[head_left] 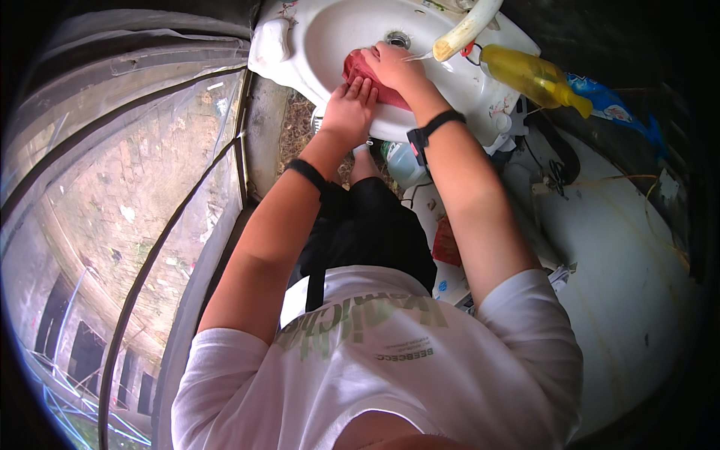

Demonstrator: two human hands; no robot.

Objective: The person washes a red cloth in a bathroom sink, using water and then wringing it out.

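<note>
A wet-looking red cloth (388, 96) lies bunched in the white sink (330, 45), against its near side. My left hand (351, 111) rests on the near left part of the cloth with its fingers stretched out flat. Farther in and to the right, my right hand (394, 67) has its fingers bent over the cloth and grips it. The fingertips of the right hand are partly hidden. From the pale pipe spout (448, 46), a thin stream of water runs beside the right hand. The metal drain (397, 37) shows just beyond that hand.
A white, rounded object (274, 40) sits on the sink's left ledge. To the right hang a yellow bottle (525, 73) and a blue packet (607, 101). Below the basin stands a pale plastic jug (405, 166). A framed, see-through panel (142, 187) rises on the left.
</note>
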